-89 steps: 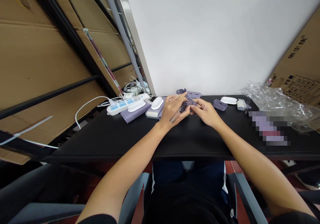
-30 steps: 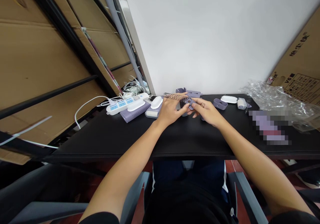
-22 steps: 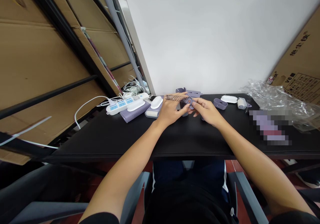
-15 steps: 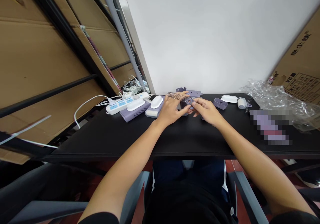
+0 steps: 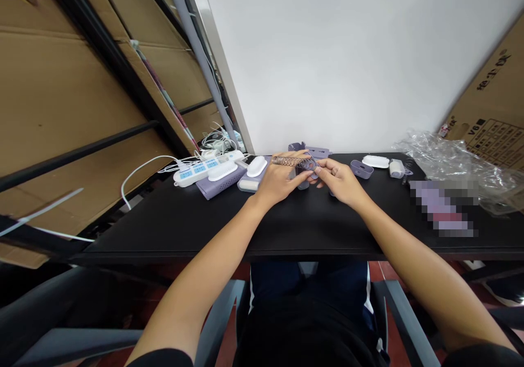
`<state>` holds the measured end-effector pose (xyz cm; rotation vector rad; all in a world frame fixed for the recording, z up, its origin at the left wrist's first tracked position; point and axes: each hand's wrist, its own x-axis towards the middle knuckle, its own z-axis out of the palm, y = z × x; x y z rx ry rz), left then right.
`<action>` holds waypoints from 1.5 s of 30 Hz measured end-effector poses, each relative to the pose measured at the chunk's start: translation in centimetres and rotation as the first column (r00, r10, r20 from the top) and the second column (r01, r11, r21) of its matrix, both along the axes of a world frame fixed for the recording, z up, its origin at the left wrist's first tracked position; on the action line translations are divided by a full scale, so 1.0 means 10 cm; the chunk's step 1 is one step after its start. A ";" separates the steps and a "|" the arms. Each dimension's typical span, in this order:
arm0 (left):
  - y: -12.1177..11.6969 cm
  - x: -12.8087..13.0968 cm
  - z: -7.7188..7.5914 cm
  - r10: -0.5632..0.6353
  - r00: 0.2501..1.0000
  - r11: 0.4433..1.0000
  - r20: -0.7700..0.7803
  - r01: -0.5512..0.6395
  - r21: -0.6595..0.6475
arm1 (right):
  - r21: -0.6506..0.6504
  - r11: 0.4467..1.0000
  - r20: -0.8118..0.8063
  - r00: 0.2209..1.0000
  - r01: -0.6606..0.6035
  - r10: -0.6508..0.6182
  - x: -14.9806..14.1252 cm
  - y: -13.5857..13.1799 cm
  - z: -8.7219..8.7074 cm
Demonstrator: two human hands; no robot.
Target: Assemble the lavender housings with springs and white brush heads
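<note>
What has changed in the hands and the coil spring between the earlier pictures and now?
The free end of the coil spring has swung up and away from the person, from slanting down across the left hand to lying nearly level above it. The right hand and left hand both keep hold of the small lilac part at its inner end; nothing was let go. The power strip and lilac case stayed put.
</note>
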<state>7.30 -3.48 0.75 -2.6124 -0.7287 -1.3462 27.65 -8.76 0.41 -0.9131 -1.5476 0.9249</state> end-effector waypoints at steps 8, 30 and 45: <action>-0.01 0.00 0.01 -0.035 0.999 0.991 0.010 0.033 0.133 | 0.020 1.000 0.003 1.000 0.018 -0.018 -0.02 0.00 -0.03; -0.06 -0.01 0.05 0.026 0.995 0.918 -0.100 0.015 0.395 | 0.005 0.997 -0.023 0.997 0.073 -0.073 -0.06 0.00 -0.06; 0.05 0.00 -0.03 -0.059 0.998 0.997 -0.038 0.062 0.055 | -0.010 1.000 -0.002 1.000 0.019 -0.019 -0.05 0.00 -0.01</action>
